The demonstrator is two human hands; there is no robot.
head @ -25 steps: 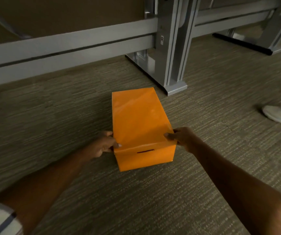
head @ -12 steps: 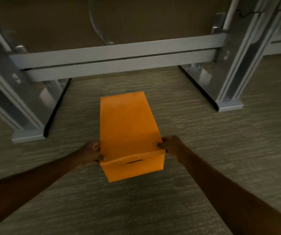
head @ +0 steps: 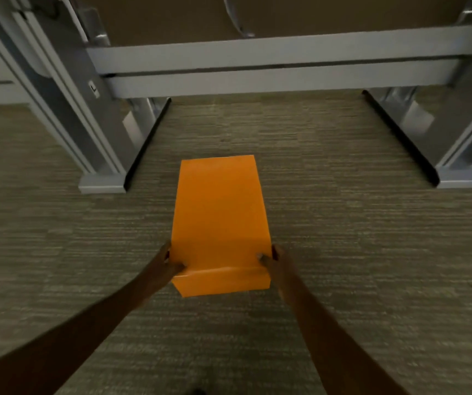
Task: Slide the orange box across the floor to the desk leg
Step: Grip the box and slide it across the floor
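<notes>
The orange box [head: 219, 212] lies lengthwise on the carpet in the middle of the view, its long axis pointing away from me. My left hand [head: 169, 262] grips its near left corner, thumb on the lid. My right hand [head: 271, 262] grips the near right corner the same way. A grey desk leg [head: 86, 132] with a flat foot stands to the left of the box, a short gap away. A second grey desk leg [head: 465, 155] stands further off to the right.
A grey crossbar [head: 271, 64] joins the two legs behind the box, above the floor. Black strips edge the inner sides of both feet. Grey-green carpet [head: 357, 252] stretches all around the box.
The box, held in both hands, has gone from beside the right-hand leg to the space between the two legs, nearer the left one. The view has swung left.
</notes>
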